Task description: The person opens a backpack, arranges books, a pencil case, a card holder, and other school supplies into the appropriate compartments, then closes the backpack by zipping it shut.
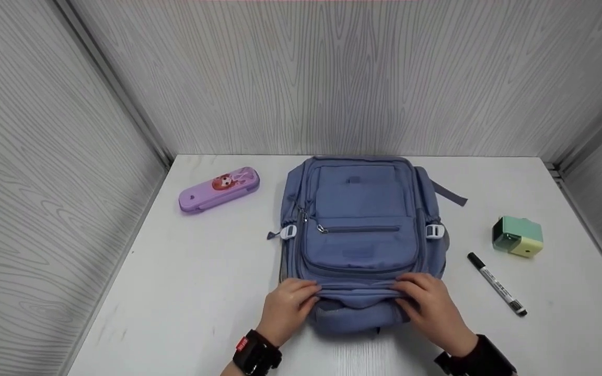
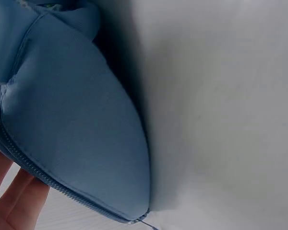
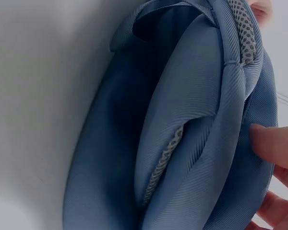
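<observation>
A blue backpack [image 1: 359, 196] lies on the white table with its zipped front pocket facing up. Across its near end, folds of fabric bunch together. My left hand [image 1: 286, 309] pinches the left part of these folds, and my right hand [image 1: 431, 309] pinches the right part. In the left wrist view, the fingers [image 2: 26, 201] sit beside a zipper edge [image 2: 62, 189] of the backpack. The right wrist view shows the thumb [image 3: 276, 143] against the blue cloth, with grey mesh trim [image 3: 165, 160] nearby. What lies inside the backpack is hidden.
To the left lies a purple pencil case [image 1: 220, 190] with a cartoon figure. Right of the backpack are a black-capped marker [image 1: 497, 284] and a small green and yellow box-shaped item [image 1: 518, 236]. A strap [image 1: 450, 193] sticks out on the right. Wood-grain panels [image 1: 332, 78] enclose the table.
</observation>
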Demonstrator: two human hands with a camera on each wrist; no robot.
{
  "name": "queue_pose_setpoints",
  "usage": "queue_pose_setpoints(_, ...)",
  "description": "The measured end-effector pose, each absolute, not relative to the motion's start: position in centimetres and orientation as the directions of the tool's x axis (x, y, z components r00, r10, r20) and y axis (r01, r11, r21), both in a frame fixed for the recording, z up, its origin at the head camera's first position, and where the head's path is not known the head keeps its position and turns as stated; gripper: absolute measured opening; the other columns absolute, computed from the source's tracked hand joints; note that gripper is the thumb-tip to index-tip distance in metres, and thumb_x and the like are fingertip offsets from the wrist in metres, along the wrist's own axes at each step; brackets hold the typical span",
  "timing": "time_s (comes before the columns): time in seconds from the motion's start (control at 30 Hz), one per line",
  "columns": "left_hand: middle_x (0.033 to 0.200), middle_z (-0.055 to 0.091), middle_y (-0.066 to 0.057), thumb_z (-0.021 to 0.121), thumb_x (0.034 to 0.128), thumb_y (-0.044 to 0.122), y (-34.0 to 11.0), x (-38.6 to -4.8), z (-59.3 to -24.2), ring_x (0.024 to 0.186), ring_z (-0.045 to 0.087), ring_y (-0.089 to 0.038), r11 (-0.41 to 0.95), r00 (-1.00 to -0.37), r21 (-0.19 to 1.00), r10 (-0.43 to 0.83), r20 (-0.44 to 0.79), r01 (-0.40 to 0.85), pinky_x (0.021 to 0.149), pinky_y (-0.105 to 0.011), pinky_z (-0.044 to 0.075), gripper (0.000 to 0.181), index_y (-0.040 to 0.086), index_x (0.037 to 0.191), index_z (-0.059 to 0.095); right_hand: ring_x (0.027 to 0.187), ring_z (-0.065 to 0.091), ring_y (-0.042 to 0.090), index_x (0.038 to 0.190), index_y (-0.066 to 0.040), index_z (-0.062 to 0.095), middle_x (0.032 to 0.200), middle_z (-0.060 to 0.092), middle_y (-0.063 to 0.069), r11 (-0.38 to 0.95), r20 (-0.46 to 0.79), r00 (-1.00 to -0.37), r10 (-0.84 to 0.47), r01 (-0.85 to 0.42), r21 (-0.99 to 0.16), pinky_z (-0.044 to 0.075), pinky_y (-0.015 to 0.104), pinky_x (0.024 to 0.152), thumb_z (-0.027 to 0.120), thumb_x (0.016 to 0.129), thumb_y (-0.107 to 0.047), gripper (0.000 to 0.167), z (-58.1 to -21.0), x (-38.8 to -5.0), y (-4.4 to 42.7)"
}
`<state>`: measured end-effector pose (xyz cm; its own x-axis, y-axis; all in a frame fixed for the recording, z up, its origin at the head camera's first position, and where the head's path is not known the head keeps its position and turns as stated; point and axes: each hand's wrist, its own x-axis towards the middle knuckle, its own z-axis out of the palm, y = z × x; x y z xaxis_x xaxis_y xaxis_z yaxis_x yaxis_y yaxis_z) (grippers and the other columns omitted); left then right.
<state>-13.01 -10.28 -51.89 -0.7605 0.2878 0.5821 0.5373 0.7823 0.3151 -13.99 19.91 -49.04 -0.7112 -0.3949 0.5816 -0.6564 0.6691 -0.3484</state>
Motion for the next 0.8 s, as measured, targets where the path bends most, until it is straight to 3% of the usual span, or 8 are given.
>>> queue_pose_setpoints(0.6,0.095,0.075,0.006,0.086,0.0727,0.018,-9.7,-12.3,-53.0,0.088,0.067,-0.010,0.790,-0.718,0.272,0.279,0.637,0.549,0.077,-0.021,0.055,0.020,0.019,0.091,0.080,0.091,0.065,0.020,0.092,-0.016,0.071,0.098,0.070,0.003,0.664,0.607,-0.694,-0.388,-0.667,-0.338,0.048,0.040,0.078,0.078,0.063,0.016,0.043,-50.4,-14.5,20.5)
queue_pose_setpoints(0.8,0.093,0.074,0.008,0.085,0.0731,0.022,-9.1,-11.4,-53.3,0.081,0.065,-0.008,0.816,-0.700,0.196,0.313,0.641,0.544,0.070,-0.020,0.054,0.019,0.020,0.090,0.079,0.087,0.066,0.019,0.088,-0.016,0.073,0.095,0.071,0.002,0.638,0.624,-0.664,-0.411,-0.699,-0.323,0.047,0.032,0.081,0.076,0.063,0.019,0.043,-51.3,-15.2,21.2)
